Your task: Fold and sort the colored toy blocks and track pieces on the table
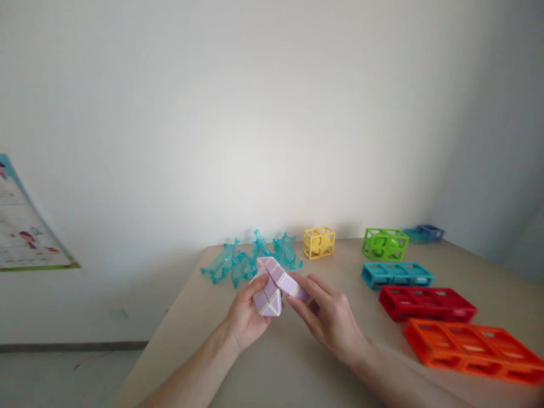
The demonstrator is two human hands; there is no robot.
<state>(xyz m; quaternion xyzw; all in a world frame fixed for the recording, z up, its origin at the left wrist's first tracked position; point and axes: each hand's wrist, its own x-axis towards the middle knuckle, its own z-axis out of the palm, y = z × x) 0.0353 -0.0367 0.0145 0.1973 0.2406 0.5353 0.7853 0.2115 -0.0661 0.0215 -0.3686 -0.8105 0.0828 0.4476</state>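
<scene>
Between both hands, above the table, is a lilac snake puzzle (pixel 268 296) made of wedge-shaped segments with pale edges, folded into a bent shape. My left hand (pixel 247 318) is closed around its left part, the thumb lying on top of the segments. My right hand (pixel 329 317) pinches the segment that sticks out to the right, fingers above and thumb below. The palm of the right hand hides the far end of that segment.
Clear teal plastic pieces (pixel 224 262) lie behind the hands. Near the wall stand yellow (pixel 318 243) and green frame blocks (pixel 385 245). Teal (pixel 397 275), red (pixel 427 304) and orange frame blocks (pixel 471 348) line the right side. Beyond is a blue block (pixel 431 232).
</scene>
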